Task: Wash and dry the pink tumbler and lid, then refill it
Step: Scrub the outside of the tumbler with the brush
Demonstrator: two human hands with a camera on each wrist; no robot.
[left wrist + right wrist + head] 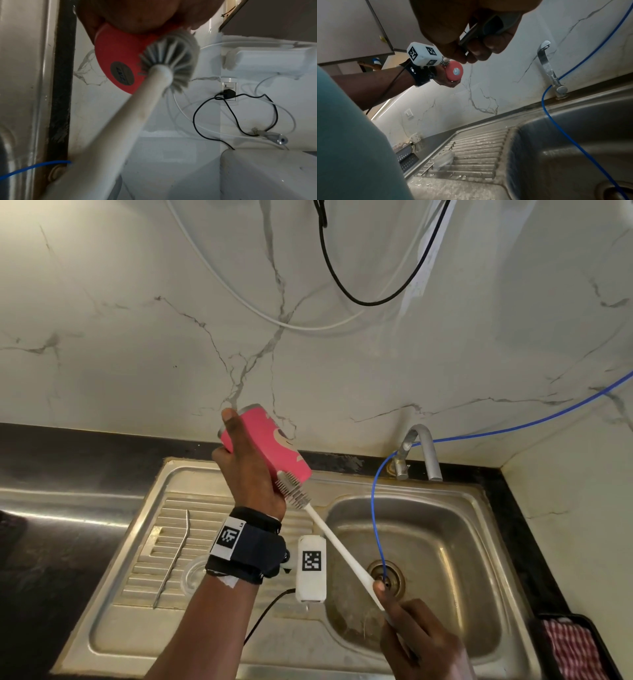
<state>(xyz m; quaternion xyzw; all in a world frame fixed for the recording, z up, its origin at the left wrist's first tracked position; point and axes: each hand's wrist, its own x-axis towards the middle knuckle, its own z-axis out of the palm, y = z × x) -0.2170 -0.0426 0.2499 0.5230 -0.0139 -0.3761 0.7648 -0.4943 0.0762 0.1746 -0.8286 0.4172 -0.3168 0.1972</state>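
The left hand (251, 470) wraps the rigid, likely wet-slick pink tumbler (270, 445) mid-body above the sink's (239, 628) draining board, while the right hand (421, 642) pinches the bottle brush (329, 529) by its handle end.

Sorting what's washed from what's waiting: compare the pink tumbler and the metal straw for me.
The pink tumbler is held tilted in the air by the left hand; the metal straw lies untouched on the drainboard. The tumbler is wide and pink; the straw is thin, silvery, bent at one end. A brush touches only the tumbler.
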